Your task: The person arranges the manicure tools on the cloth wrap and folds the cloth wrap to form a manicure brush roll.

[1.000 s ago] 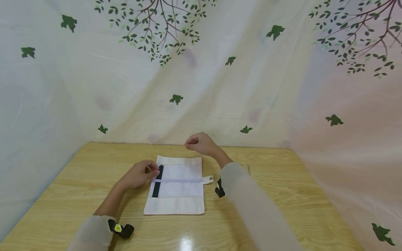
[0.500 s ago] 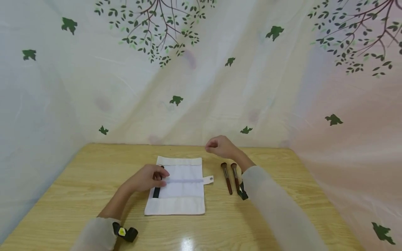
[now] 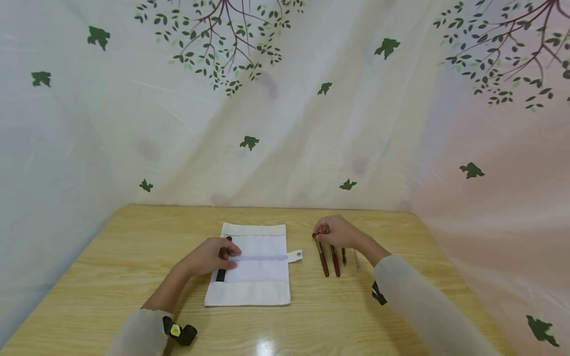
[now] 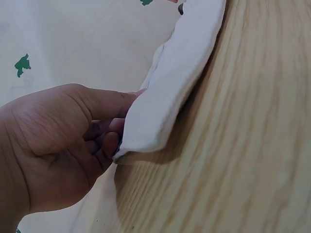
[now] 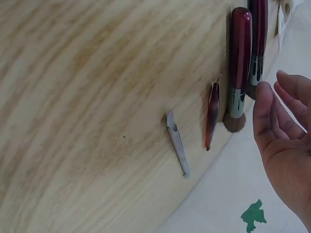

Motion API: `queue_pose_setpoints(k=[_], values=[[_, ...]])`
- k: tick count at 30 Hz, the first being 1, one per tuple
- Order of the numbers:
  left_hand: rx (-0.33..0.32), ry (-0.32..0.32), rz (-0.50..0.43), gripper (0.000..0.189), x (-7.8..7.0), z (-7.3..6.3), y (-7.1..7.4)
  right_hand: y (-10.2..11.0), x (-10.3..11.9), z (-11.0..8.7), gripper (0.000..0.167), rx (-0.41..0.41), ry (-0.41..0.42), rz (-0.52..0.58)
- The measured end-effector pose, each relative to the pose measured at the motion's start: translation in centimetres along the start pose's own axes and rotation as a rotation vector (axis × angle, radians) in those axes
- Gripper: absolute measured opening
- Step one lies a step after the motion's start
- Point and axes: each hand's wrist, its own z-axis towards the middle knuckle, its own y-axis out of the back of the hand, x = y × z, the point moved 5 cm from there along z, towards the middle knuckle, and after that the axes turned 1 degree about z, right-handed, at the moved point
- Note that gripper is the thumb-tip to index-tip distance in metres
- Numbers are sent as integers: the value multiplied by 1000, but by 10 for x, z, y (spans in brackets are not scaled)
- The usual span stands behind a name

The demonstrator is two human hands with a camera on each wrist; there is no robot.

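Note:
A white fabric roll pouch (image 3: 262, 271) lies unfolded on the table. Over its left side is my left hand (image 3: 204, 256), thumb and fingertips apart, touching the cloth; the left wrist view has the fingers at the pouch's edge (image 4: 163, 97). A long black strip (image 3: 220, 275) sits in the left slot, partly hidden by that hand. To the right lie two makeup brushes with dark red handles, a nearer brush (image 5: 240, 53) and a farther brush (image 5: 258, 41). My right hand (image 3: 342, 232) reaches the farther brush's bristle end, thumb and fingers parted, holding nothing.
Beside the brushes lie a slim reddish tapered tool (image 5: 212, 116) and a small silver metal tool (image 5: 178, 148). A snap tab (image 3: 295, 255) sticks out from the pouch's right edge. A printed cloth (image 3: 285, 123) hangs behind the wooden table (image 3: 133, 247).
My right hand has moved right and down from above the pouch to the brushes, which its arm hid before. My left hand has shifted slightly right over the black strip, its fingers spreading.

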Motion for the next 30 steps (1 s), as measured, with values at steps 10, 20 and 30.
queue_pose_setpoints(k=[10, 20, 30], values=[[-3, 16, -14, 21, 3, -1, -1, -17, 6, -10, 25, 3, 48, -62], [-18, 17, 10, 18, 0, -1, -2, -33, 1, -4, 40, -61, -93, -15], [-50, -12, 47, 14, -3, -1, -1, -38, 3, -2, 40, -133, -230, 77]])
